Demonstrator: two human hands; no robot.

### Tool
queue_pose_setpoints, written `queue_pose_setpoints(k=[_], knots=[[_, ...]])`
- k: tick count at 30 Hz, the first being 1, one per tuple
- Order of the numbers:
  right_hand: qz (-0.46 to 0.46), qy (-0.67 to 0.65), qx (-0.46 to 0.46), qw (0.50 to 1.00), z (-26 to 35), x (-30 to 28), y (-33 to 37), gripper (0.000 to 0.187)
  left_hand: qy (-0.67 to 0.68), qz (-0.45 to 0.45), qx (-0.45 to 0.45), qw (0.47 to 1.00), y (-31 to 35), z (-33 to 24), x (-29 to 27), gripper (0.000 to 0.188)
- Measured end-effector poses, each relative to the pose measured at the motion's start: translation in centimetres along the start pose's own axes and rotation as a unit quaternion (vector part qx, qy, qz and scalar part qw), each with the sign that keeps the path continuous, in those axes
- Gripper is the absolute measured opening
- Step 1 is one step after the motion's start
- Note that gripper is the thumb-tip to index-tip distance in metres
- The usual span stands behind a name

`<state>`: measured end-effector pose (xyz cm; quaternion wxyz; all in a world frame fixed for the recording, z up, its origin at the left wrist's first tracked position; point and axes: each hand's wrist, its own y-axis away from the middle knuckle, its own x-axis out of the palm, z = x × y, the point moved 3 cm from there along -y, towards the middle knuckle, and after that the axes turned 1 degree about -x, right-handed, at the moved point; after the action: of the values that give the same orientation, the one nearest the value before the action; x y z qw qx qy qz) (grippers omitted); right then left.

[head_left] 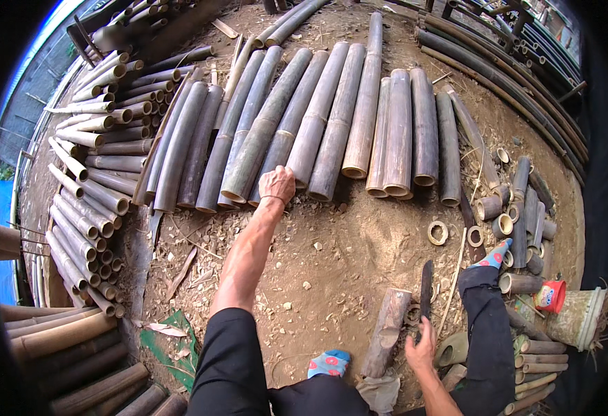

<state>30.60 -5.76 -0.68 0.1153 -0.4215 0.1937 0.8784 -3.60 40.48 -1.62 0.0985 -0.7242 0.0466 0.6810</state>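
Note:
My left hand is stretched far forward, its fingers closed at the near end of a bamboo tube in the row on the ground. The hand hides that tube's end; the exact grip does not show. Low on the right, my right hand is closed around the handle end of a large dark-bladed knife, its blade pointing away from me. Just left of the knife lies a short, thick log with a notched top. Beside the left hand, a greenish bamboo tube shows its hollow end.
Stacked bamboo tubes fill the left side. Long poles lie at far right. Cut rings and short offcuts lie at right, near a whitish bucket and red container. Shavings cover the dirt.

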Motion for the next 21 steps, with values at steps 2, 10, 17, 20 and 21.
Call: queue_pose_setpoints(k=[2, 10, 17, 20, 21], knots=[[0.010, 0.069, 0.077, 0.995, -3.1, -0.7, 1.6, 0.064, 0.026, 0.029, -0.007, 0.999, 3.2, 0.2, -2.1, 0.025], [0.011, 0.107, 0.140, 0.984, -6.4, 0.2, 1.4, 0.060, 0.479, 0.318, -0.166, 0.801, 32.4, 4.9, -1.8, 0.041], [0.062, 0.069, 0.189, 0.978, -5.7, 0.9, 2.0, 0.060, 0.152, 0.457, -0.152, 0.863, 57.0, 11.6, -3.0, 0.028], [0.015, 0.156, 0.140, 0.978, -4.0, -0.3, 2.3, 0.063, -0.004, 0.469, -0.182, 0.864, 59.6, 11.8, -6.4, 0.033], [-0.009, 0.206, 0.101, 0.973, -3.1, -0.2, 2.7, 0.064, -0.051, 0.461, -0.208, 0.861, 60.2, 12.3, -7.7, 0.035]])
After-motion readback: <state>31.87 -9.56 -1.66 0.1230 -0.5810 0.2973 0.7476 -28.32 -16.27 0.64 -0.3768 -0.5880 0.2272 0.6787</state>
